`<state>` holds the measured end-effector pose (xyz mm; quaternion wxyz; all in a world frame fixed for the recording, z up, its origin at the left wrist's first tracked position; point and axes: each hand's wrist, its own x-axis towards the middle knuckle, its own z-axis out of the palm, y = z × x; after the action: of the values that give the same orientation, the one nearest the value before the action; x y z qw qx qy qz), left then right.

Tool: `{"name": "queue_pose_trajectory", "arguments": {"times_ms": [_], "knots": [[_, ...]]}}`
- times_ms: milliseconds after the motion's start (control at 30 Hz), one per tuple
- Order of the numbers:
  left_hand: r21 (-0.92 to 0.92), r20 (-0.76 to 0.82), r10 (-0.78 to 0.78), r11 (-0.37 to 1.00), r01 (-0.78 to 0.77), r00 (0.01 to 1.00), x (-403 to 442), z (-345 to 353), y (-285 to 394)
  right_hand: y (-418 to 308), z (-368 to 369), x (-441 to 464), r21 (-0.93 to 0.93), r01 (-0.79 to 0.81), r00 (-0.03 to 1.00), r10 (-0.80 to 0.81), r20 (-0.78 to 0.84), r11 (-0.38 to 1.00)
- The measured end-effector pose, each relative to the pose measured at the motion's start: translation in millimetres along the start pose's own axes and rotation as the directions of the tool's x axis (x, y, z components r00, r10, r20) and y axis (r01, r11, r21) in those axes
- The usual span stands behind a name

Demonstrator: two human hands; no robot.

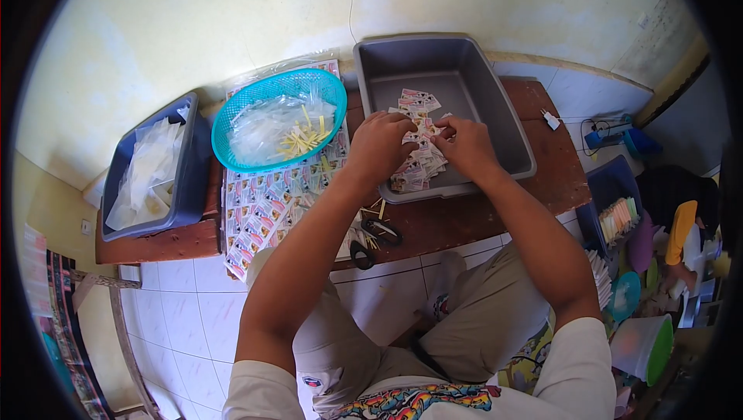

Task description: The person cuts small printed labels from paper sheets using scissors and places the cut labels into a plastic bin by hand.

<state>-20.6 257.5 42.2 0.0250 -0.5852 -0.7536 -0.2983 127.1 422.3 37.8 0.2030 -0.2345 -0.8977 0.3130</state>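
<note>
Small printed paper labels (418, 102) lie in a loose heap along the left side of a grey plastic tub (487, 110). Over the heap's left edge is my left hand (381, 144), its fingers curled inward and what they hold, if anything, hidden. My right hand (466, 147) is on the heap's right side, thumb and fingertips pinched together at a small label. The two hands face each other a short gap apart. Black-handled scissors (379, 230) rest at the table's front edge, below my left forearm.
A turquoise basket (220, 137) holds clear plastic bags and yellow strips. It stands on printed label sheets (251, 203). A blue-grey bin (197, 157) with translucent bags is at the left. A white charger (551, 120) lies on the brown table (534, 203). Another person's hand (683, 274) shows at far right.
</note>
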Motion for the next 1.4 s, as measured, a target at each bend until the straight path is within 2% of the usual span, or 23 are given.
{"name": "queue_pose_trajectory", "arguments": {"times_ms": [67, 167, 300, 367, 500, 667, 733, 867, 900, 1067, 1200, 1267, 1333, 1400], "knots": [[0.019, -0.169, 0.073, 0.997, -0.071, 0.983, -3, -3, 2, -10, -1, 1, 0.029, 0.050, 0.998, -0.048, -0.040, 0.998], [0.000, -0.264, 0.052, 0.999, -0.054, 0.963, -13, -16, 9, -41, -5, -3, 0.100, 0.137, 0.986, -0.126, -0.106, 0.986], [0.007, -0.320, -0.016, 1.000, 0.019, 0.947, -32, -48, 14, -85, 2, -13, 0.260, 0.227, 0.966, -0.182, -0.185, 0.939], [-0.030, -0.335, -0.081, 0.997, 0.076, 0.939, -47, -71, 15, -105, 8, -19, 0.298, 0.255, 0.963, -0.215, -0.159, 0.920], [0.018, -0.413, -0.076, 0.996, 0.092, 0.908, -81, -100, 11, -139, 32, -35, 0.388, 0.355, 0.934, -0.333, -0.126, 0.851], [0.049, -0.361, -0.172, 0.978, 0.203, 0.917, -136, -125, -1, -166, 60, -48, 0.470, 0.348, 0.927, -0.373, -0.041, 0.811], [0.009, -0.373, -0.229, 0.968, 0.250, 0.899, -160, -126, -12, -169, 72, -51, 0.409, 0.345, 0.917, -0.396, 0.045, 0.845], [0.011, -0.311, -0.305, 0.946, 0.325, 0.900, -202, -129, -39, -170, 100, -54, 0.371, 0.351, 0.907, -0.411, 0.093, 0.859], [0.006, -0.258, -0.366, 0.925, 0.380, 0.894, -210, -129, -46, -167, 109, -53, 0.359, 0.341, 0.903, -0.408, 0.130, 0.869], [0.021, -0.240, -0.450, 0.883, 0.468, 0.860, -242, -111, -72, -164, 149, -51, 0.303, 0.323, 0.887, -0.399, 0.234, 0.896], [0.112, -0.244, -0.478, 0.850, 0.514, 0.844, -255, -86, -90, -160, 176, -47, 0.264, 0.338, 0.864, -0.409, 0.293, 0.903], [0.268, -0.289, -0.447, 0.811, 0.520, 0.846, -254, -81, -90, -159, 190, -46, 0.275, 0.345, 0.846, -0.424, 0.324, 0.898], [0.275, -0.262, -0.505, 0.778, 0.565, 0.823, -254, -81, -91, -158, 200, -45, 0.160, 0.441, 0.827, -0.469, 0.310, 0.883], [0.283, -0.232, -0.561, 0.742, 0.607, 0.794, -256, -82, -91, -157, 206, -43, 0.155, 0.428, 0.821, -0.455, 0.347, 0.890]]}}
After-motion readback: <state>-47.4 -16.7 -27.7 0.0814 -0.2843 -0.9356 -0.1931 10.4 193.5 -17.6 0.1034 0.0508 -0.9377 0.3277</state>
